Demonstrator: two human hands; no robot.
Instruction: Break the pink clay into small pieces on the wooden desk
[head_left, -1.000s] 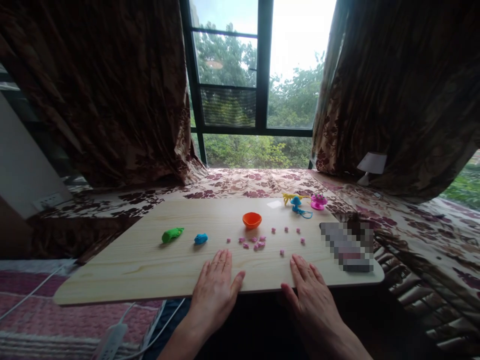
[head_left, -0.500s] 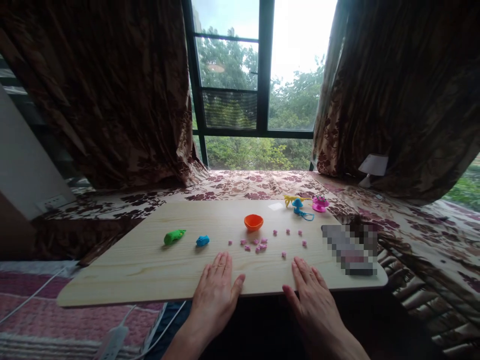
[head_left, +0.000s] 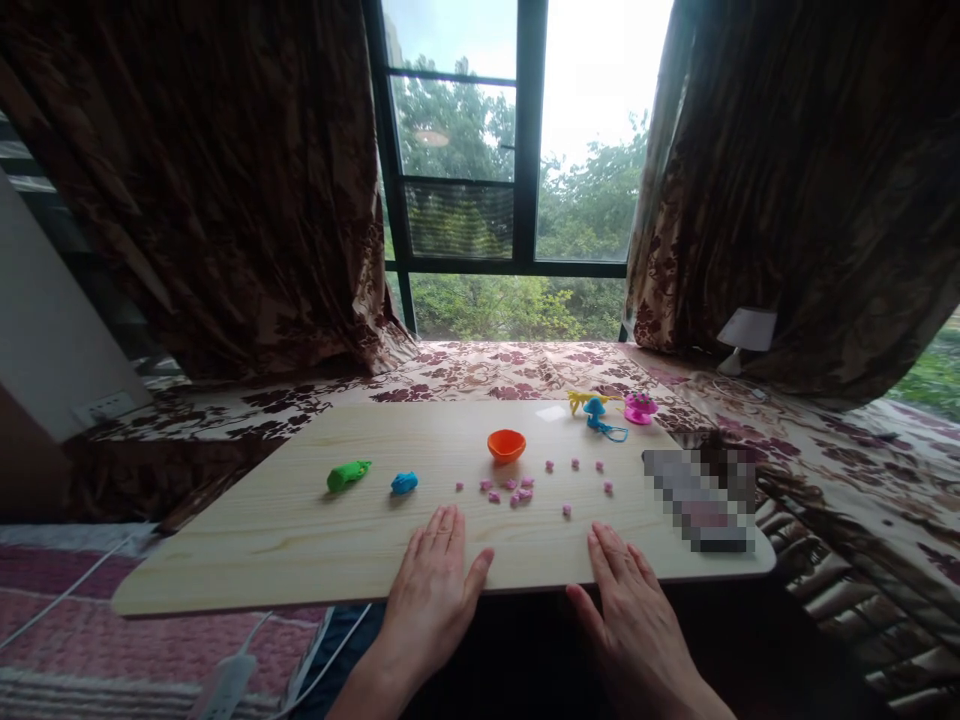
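Note:
My left hand (head_left: 435, 575) lies flat at the near edge of a pale wooden tabletop (head_left: 285, 550), fingers stretched forward and thumb apart. To its right, my right hand (head_left: 628, 590) rests the same way, holding nothing. Beyond them several small pink pieces (head_left: 515, 495) are scattered, some bunched together. One pink piece (head_left: 566, 511) lies just ahead of my right hand. Behind the bunch stands an orange bowl (head_left: 506, 446). A small blue toy (head_left: 404, 483) sits ahead of my left hand, with a green toy (head_left: 348, 475) farther left.
At the back right are a blue mushroom-shaped toy (head_left: 595, 410) with a cord, a yellow toy (head_left: 581, 401) and a pink toy (head_left: 640, 407). A blurred-out dark object (head_left: 697, 500) lies near the right edge. A small lamp (head_left: 748, 330) stands on the windowsill.
My right hand has shifted slightly back toward me and to the right. My left hand and the things on the table look almost unchanged.

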